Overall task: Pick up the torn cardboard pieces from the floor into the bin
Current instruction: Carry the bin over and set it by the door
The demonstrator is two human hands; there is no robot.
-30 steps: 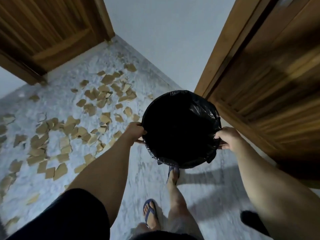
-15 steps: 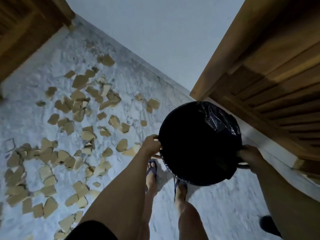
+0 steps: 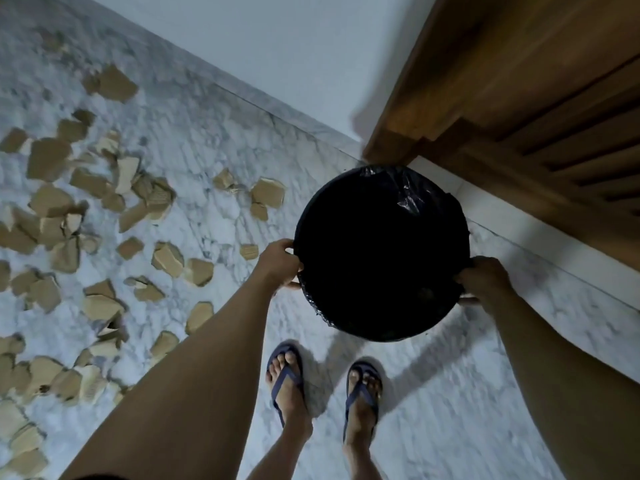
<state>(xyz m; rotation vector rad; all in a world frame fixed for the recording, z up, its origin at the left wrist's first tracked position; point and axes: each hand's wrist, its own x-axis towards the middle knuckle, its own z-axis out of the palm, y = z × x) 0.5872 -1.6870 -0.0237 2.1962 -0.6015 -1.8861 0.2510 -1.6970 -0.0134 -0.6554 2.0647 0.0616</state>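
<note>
The round black bag-lined bin [image 3: 381, 251] has come nearer the wooden door frame [image 3: 485, 98]. Torn brown cardboard pieces [image 3: 100, 209] litter the marble floor [image 3: 207, 133] leftward; left hand [image 3: 278, 263] and right hand [image 3: 486, 278], arms outstretched, each grip curled round its rim.

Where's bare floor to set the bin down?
Bare marble lies under the bin that both hands hold, between the feet and the wooden door. Also along the wall. Cardboard pieces crowd the floor to the left.
</note>
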